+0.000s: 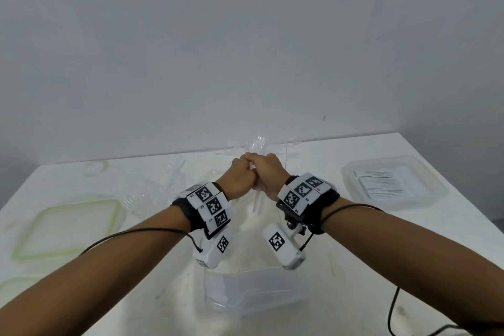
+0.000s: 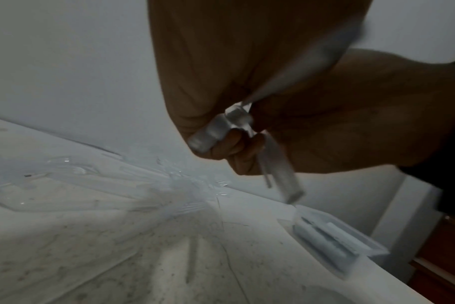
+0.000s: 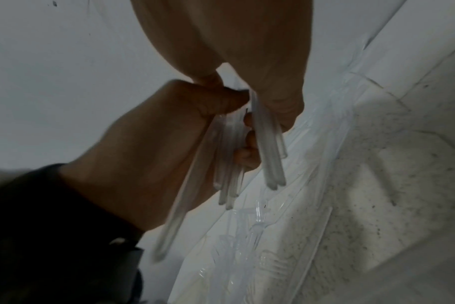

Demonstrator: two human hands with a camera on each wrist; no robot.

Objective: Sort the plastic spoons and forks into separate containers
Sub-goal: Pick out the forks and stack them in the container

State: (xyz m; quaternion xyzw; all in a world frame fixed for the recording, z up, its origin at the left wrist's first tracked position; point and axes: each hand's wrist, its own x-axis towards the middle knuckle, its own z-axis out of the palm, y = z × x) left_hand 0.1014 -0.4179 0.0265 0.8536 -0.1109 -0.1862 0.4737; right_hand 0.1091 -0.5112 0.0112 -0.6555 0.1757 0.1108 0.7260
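From the head camera, both hands meet knuckle to knuckle above the middle of a white table (image 1: 368, 254), the left hand (image 1: 241, 176) and right hand (image 1: 268, 174) each curled around clear plastic cutlery, whose tips fan out just beyond the fingers and whose handles (image 1: 256, 199) hang below the fists. More loose cutlery (image 1: 174, 180) lies scattered on the table at the far left. A green-rimmed lid (image 1: 68, 226) sits at the left, a clear container (image 1: 256, 292) at the near edge between the forearms, and a lidded box (image 1: 392, 183) holding white cards at the right.

From the left wrist, the left hand (image 2: 234, 72) grips blurred clear handles (image 2: 281, 168) (fork or spoon cannot be told), the right hand (image 2: 364, 123) pressed beside it; the card box (image 2: 333, 242) lies below at the right.

From the right wrist, the right hand (image 3: 234, 41) clamps a few handles (image 3: 270, 154), and the left hand (image 3: 156, 144) holds a larger bunch (image 3: 226, 164), the two bundles hanging side by side over the scattered cutlery (image 3: 247, 246).
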